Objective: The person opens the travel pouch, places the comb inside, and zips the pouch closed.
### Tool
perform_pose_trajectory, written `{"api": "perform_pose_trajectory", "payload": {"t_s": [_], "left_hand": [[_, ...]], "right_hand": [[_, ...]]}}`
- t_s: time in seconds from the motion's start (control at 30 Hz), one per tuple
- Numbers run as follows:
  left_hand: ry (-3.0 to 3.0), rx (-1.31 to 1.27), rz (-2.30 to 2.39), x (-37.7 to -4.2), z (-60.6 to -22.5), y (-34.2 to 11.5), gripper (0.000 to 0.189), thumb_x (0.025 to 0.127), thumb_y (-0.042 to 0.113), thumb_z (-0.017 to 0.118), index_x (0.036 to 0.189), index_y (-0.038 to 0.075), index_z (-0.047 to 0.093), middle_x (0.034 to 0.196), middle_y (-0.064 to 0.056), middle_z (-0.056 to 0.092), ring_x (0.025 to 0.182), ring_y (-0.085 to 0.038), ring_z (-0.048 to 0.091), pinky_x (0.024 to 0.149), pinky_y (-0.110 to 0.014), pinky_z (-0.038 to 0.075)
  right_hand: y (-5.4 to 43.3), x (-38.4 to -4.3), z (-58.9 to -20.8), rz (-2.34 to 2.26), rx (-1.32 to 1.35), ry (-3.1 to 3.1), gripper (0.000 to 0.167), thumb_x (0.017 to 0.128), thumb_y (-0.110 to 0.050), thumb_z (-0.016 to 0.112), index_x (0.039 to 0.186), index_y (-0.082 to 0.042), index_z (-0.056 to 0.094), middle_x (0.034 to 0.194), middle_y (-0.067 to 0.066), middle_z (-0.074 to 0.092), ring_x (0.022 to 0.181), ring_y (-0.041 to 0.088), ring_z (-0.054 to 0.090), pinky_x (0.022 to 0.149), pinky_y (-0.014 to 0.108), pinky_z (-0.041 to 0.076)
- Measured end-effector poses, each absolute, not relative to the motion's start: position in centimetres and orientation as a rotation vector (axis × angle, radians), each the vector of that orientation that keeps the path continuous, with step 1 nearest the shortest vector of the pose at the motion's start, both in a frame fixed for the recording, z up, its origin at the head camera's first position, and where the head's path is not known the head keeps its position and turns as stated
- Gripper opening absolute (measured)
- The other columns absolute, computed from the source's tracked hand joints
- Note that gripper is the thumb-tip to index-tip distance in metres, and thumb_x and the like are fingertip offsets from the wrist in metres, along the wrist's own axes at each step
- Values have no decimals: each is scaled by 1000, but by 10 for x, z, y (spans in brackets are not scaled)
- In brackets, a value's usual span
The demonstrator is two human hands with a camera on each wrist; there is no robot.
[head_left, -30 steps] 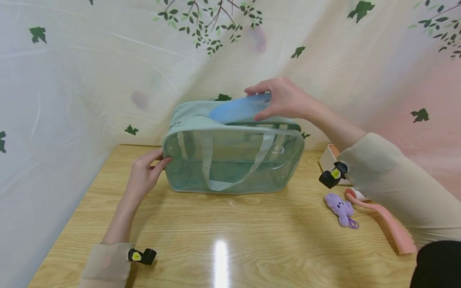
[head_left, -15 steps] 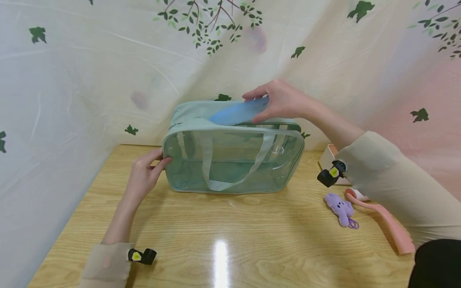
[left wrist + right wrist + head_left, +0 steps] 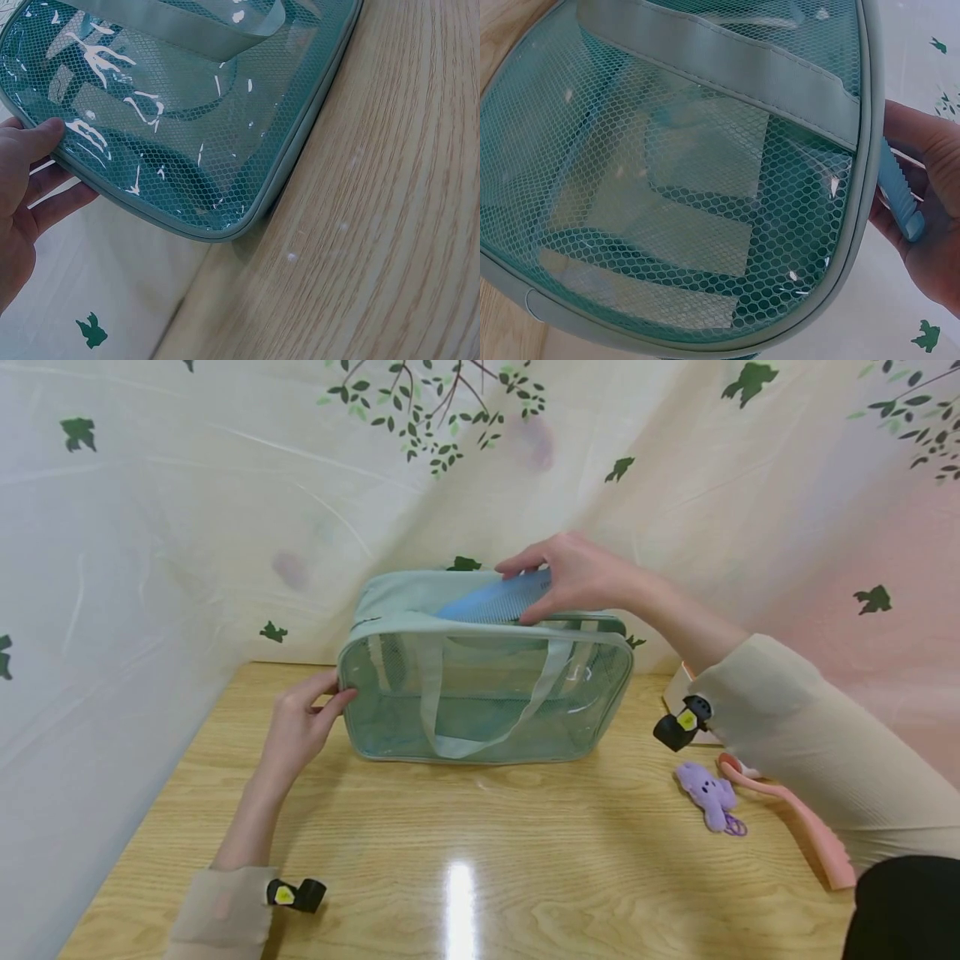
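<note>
A see-through green zip bag stands upright on the table, its top unzipped. At its left side edge my left hand pinches the bag between thumb and fingers; the left wrist view shows the thumb on the front face. Over the opening, my right hand grips a blue comb by its right end. The comb lies slanted, with its left tip dipping into the opening and hidden there. In the right wrist view the comb shows between the fingers beyond the bag's edge.
Right of the bag, a purple plush keychain lies on the wooden table. Beside it is a pink comb with a long handle. A white box is partly hidden behind the right sleeve. A patterned curtain hangs behind the bag.
My right hand has moved slightly left and down with the blue comb, which sits lower in the bag's opening. The left hand and the bag have stayed still.
</note>
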State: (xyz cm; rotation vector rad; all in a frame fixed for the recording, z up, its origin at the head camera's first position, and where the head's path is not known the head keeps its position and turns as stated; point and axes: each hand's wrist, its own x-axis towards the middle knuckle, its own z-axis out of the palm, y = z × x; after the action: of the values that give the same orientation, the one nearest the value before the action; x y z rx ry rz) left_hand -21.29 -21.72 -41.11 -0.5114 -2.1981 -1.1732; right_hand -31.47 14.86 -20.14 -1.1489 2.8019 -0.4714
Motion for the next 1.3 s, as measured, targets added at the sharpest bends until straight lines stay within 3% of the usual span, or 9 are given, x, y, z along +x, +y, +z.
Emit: {"api": "perform_pose_trajectory", "payload": {"t_s": [0.63, 0.93, 1.3], "left_hand": [[-2197, -512, -1183, -212, -411, -217, 22, 94, -2, 70, 114, 4, 76, 103, -14, 77, 94, 12, 60, 67, -3, 54], [-2201, -512, -1184, -212, -411, -217, 21, 94, -2, 70, 114, 5, 76, 104, -14, 78, 94, 11, 60, 68, -3, 55], [-2202, -509, -1184, -212, -411, -217, 21, 94, -2, 70, 113, 4, 76, 103, -14, 77, 94, 12, 59, 68, -3, 54]], "right_hand": [[146, -312, -205, -464, -1173, 2767, 69, 84, -21, 86, 146, -11, 58, 134, 9, 70, 125, 27, 63, 106, 45, 54], [146, -313, -207, -555, -1172, 2783, 55, 92, -6, 73, 145, -8, 59, 116, 10, 76, 98, 20, 70, 92, 37, 61], [148, -313, -208, -572, -1182, 2800, 49, 95, -12, 70, 143, -10, 61, 114, 8, 76, 100, 19, 70, 96, 39, 60]]}}
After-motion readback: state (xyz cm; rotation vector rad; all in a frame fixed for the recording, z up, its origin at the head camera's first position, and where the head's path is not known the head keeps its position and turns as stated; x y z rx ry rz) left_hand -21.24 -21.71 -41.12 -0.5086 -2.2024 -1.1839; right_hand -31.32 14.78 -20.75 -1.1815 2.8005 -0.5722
